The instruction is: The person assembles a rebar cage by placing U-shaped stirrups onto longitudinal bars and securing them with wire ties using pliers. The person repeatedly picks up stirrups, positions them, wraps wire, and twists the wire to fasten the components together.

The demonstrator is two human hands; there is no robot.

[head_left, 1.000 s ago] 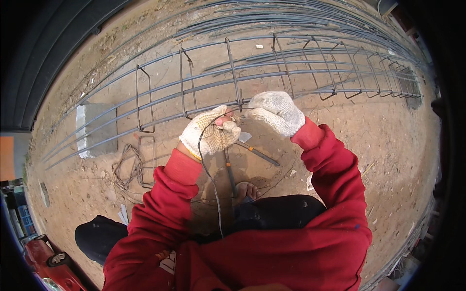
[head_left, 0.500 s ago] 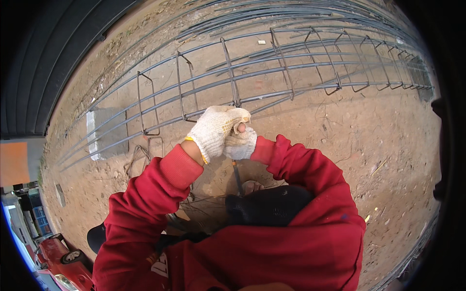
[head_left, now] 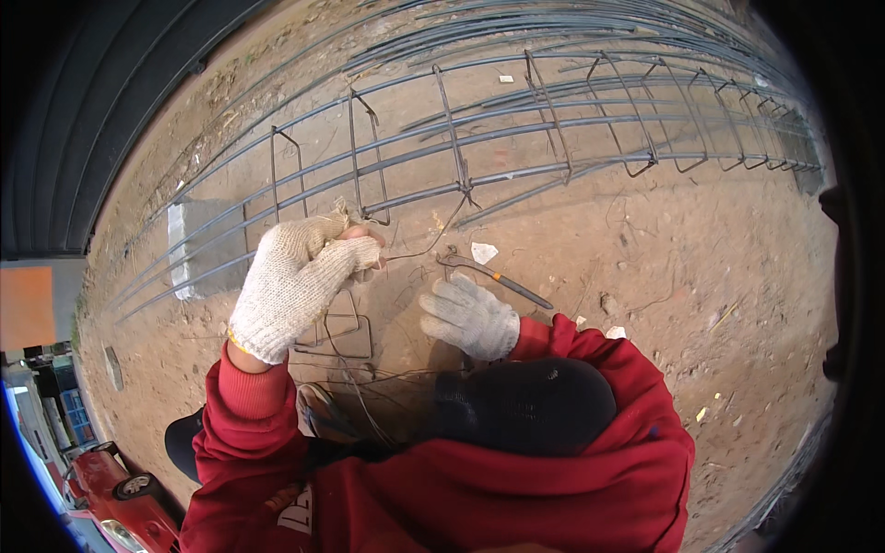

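Observation:
My left hand (head_left: 293,281), in a white knit glove with bare fingertips showing, is closed on a thin tie wire (head_left: 419,254). The wire runs from the fingers up to a joint on the near bar of a rebar cage (head_left: 396,198). My right hand (head_left: 472,316), gloved too, is lower and to the right, fingers curled round a pair of pliers (head_left: 502,279). One dark handle with an orange band sticks out beyond the glove; the other handle is hidden by the hand. The pliers' jaws are close to the wire.
Long loose rebars (head_left: 516,37) lie beyond the cage. A concrete block (head_left: 189,253) sits under its left end. Bent stirrups (head_left: 336,336) and thin wires lie near my feet. A dark ribbed panel (head_left: 101,111) stands at upper left, a red car (head_left: 111,488) at lower left.
My hands were together at the cage's near bar and have parted. The left moved left, drawing the wire out; the right moved down, and the pliers swung from hanging down to pointing right.

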